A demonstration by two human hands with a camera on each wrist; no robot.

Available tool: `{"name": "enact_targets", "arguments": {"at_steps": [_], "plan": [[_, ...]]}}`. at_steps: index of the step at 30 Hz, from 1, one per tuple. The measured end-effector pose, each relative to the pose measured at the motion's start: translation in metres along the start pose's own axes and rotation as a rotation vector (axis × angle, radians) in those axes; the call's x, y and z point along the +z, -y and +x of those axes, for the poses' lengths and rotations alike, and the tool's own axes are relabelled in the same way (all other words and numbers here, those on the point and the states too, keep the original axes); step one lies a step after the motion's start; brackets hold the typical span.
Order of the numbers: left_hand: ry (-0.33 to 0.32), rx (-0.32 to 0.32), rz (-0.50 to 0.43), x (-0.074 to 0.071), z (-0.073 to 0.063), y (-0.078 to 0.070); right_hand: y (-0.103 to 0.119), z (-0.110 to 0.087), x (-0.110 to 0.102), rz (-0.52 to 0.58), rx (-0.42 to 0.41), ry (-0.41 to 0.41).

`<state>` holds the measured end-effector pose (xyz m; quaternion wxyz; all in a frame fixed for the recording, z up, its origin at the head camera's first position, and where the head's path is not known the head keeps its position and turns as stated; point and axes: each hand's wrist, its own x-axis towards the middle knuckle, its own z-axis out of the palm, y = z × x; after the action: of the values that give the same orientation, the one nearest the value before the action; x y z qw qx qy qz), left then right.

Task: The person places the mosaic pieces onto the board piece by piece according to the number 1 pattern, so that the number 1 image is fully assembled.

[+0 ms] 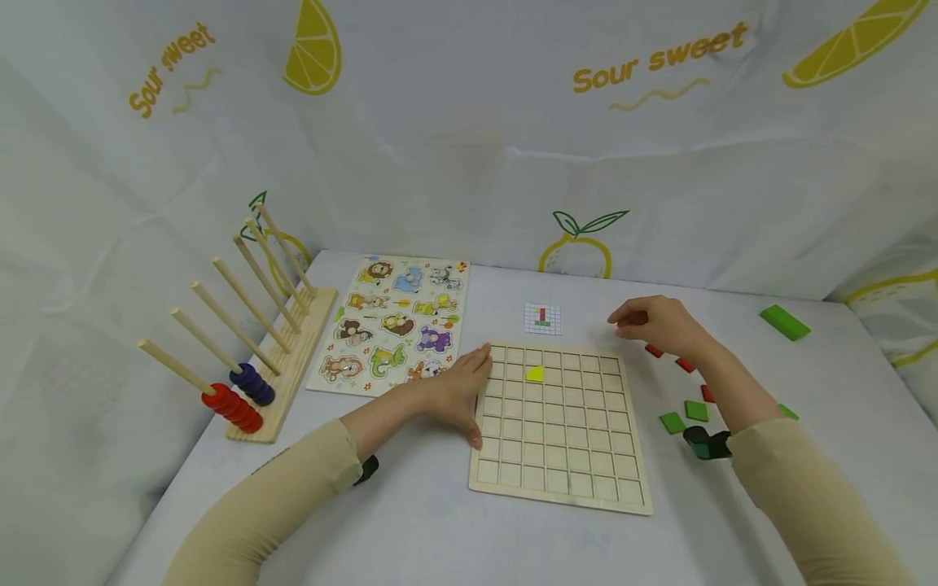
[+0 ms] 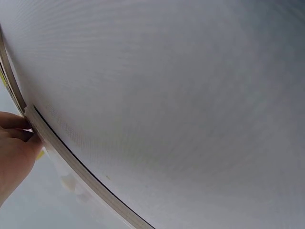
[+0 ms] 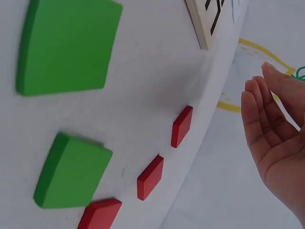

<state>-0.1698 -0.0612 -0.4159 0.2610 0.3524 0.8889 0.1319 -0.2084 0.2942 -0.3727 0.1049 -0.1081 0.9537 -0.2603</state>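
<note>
A wooden grid board (image 1: pixel 557 498) lies in the middle of the table, with one yellow piece (image 1: pixel 535 373) in a cell of its second row. Along the board's left edge rests my left hand (image 1: pixel 456 392), thumb and fingers spread apart. My right hand (image 1: pixel 659 321) hovers beyond the board's far right corner, its fingers loosely bent with nothing between them. Below that hand lie several red tiles (image 3: pixel 150 177), and green tiles (image 3: pixel 71 171) are scattered closer to me. Behind the board is a small pattern card (image 1: pixel 542 319) with a coloured figure on a grid.
At the left stands a wooden peg rack (image 1: pixel 293 358) with red rings (image 1: pixel 232 408) and dark blue rings (image 1: pixel 252 384). An animal puzzle board (image 1: pixel 388 325) lies between it and the grid board. A green block (image 1: pixel 785 322) sits at the far right.
</note>
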Motion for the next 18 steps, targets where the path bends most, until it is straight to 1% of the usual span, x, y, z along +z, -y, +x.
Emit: {"name": "enact_targets", "arguments": {"at_steps": [8, 14, 18], "plan": [[0.000, 0.001, -0.006, 0.000, 0.000, 0.001, -0.022, -0.007, -0.015, -0.013, 0.055, -0.020], [0.004, 0.009, -0.005, 0.000, 0.001, 0.001, -0.040, -0.010, -0.016, -0.021, 0.096, -0.003], [0.001, 0.011, 0.003, 0.001, 0.001, 0.002, -0.048, -0.011, -0.014, -0.021, 0.105, 0.009]]}}
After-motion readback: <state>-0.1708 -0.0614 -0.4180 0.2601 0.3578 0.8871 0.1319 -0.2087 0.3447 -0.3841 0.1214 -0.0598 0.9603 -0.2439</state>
